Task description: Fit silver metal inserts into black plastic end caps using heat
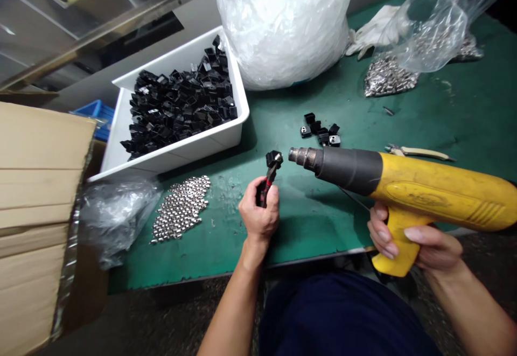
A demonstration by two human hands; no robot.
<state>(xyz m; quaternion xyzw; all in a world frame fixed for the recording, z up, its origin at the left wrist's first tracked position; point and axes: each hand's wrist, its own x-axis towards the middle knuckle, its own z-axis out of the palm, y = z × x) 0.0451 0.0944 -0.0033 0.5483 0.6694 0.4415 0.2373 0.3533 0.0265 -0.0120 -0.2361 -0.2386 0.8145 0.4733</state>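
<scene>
1. Green work surface (299, 227) fills the middle of my view, with dark flooring below its front edge and a cardboard box (36, 221) at the left.

2. I see the left hand (260, 213) closed around red-handled pliers (269, 183), fingers curled and thumb pressed along the handles. Their tips hold a black plastic housing (270, 158) with a shiny metal fitting (278, 157) on it, raised over the surface; I judge that the tool spares the fingertips any heat.

3. Wrapped around its grip, the right hand (440, 245) carries a yellow heat gun (444, 189). Its stepped nozzle (307, 158) points at the housing, near but apart, probably so that hot air would meet the fitting. I cannot tell whether it is running.

4. Beyond the nozzle lies a loose cluster of similar housings (323, 132), some bearing fittings; cream-handled cutters (426, 153) rest behind the gun.

5. Many more housings fill the white bin (181, 161). In front of it, metal fittings (180, 208) are spread in a flat, tight patch, which I take to make single pieces easy to pick.

6. Farther back I make out a bulky white plastic bag (286, 27), a pale glove (377, 30) and a clear bag of small metal parts (390, 78).
</scene>
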